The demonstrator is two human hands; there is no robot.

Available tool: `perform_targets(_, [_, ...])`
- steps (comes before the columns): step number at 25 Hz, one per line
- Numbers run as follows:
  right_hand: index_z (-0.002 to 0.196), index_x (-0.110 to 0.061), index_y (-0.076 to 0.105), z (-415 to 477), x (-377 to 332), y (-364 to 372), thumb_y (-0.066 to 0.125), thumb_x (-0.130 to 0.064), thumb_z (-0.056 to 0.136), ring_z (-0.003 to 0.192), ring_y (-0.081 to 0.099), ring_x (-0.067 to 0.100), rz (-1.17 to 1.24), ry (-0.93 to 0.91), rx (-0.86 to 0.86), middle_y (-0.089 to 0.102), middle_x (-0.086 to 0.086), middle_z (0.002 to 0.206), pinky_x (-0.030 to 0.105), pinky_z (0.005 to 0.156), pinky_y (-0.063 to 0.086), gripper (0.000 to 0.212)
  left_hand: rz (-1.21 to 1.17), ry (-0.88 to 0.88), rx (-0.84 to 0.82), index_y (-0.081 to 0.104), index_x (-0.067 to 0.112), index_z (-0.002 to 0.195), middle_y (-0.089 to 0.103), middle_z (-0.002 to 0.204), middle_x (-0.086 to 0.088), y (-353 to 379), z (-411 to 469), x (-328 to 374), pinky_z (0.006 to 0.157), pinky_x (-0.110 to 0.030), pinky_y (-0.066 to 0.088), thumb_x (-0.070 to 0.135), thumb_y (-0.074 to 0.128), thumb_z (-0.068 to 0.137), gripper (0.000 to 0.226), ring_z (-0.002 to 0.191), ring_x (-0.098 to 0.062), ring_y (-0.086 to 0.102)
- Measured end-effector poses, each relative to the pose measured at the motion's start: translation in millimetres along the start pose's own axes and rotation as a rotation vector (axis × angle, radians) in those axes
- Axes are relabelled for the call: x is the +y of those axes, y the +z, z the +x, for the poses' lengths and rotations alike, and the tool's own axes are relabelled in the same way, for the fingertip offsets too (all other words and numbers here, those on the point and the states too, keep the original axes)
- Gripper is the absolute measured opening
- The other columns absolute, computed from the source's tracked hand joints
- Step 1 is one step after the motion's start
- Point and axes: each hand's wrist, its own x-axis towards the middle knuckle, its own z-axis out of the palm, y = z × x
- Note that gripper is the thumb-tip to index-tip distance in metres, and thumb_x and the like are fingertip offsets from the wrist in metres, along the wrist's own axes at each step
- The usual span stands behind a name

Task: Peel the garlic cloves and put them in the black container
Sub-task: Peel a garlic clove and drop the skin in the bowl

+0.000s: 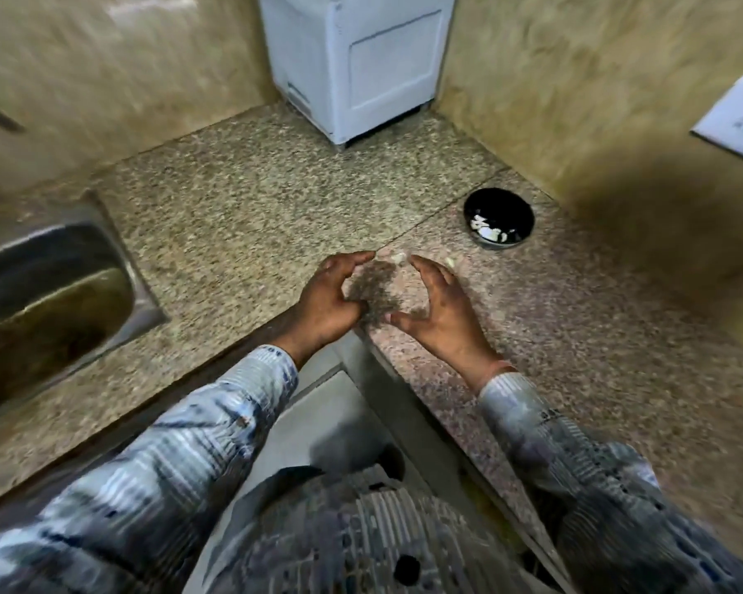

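Note:
A round black container (pixel 511 203) stands on the granite counter (pixel 249 207) at the right, with several pale peeled cloves (pixel 487 233) inside. A pale garlic clove (pixel 399 258) lies on the counter between my fingertips. Another small pale piece (pixel 450 262) lies just right of my right hand. My left hand (pixel 329 300) and right hand (pixel 440 312) hover over the counter's front edge, fingers spread and slightly bent toward each other, holding nothing. The frame is blurred.
A steel sink (pixel 48 293) is sunk into the counter at the left. A white appliance (pixel 357 62) stands in the back corner. A white socket plate (pixel 734 122) is on the right wall. The counter's inner corner edge runs just below my hands.

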Motion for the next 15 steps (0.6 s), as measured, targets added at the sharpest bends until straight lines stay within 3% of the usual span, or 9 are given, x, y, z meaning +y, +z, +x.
perform_targets(3, [0.151,-0.013,0.046,15.0,35.6,-22.9,0.087,-0.030,0.078,0.134,0.049,0.024,-0.003,0.123,0.084,0.054,0.009,0.146,0.031,0.113,0.039,0.086,0.008,0.009,-0.101,0.058,0.032,0.142,0.057,0.137,-0.001,34.3,50.2,17.7,0.104,-0.036,0.049,0.017,0.072,0.070,0.075,0.126,-0.020,0.056])
perform_targets(5, [0.149,-0.011,0.049,29.0,59.5,-26.3,0.087,-0.029,0.079,0.133,0.051,0.028,-0.033,0.221,0.132,0.056,0.011,0.146,0.033,0.112,0.038,0.082,0.036,0.060,-0.146,0.058,0.031,0.143,0.058,0.137,-0.002,54.6,83.5,18.3,0.108,-0.038,0.048,0.024,0.071,0.068,0.076,0.129,-0.020,0.055])
perform_targets(9, [0.140,-0.014,0.060,63.3,100.8,-17.9,0.084,-0.028,0.084,0.116,0.063,0.028,-0.043,0.392,0.233,0.062,0.009,0.136,0.040,0.100,0.052,0.062,0.117,-0.015,-0.255,0.052,0.040,0.145,0.055,0.139,0.001,78.6,149.3,5.7,0.096,-0.028,0.048,0.024,0.078,0.074,0.078,0.121,-0.016,0.058])
perform_targets(11, [0.134,-0.015,0.065,85.6,114.8,-13.1,0.080,-0.027,0.088,0.106,0.067,0.027,-0.069,0.488,0.227,0.063,0.009,0.130,0.036,0.092,0.054,0.051,0.161,-0.033,-0.289,0.052,0.042,0.143,0.057,0.135,0.000,85.1,177.6,-8.9,0.092,-0.028,0.050,0.024,0.080,0.076,0.076,0.114,-0.016,0.061])
perform_targets(15, [0.120,-0.012,0.071,130.1,145.6,5.5,0.074,-0.030,0.091,0.103,0.065,0.033,-0.153,0.677,0.136,0.065,0.016,0.120,0.035,0.088,0.050,0.035,0.332,-0.067,-0.318,0.062,0.028,0.135,0.068,0.119,-0.006,89.3,223.4,-38.5,0.090,-0.030,0.052,0.033,0.077,0.074,0.063,0.107,-0.026,0.067])
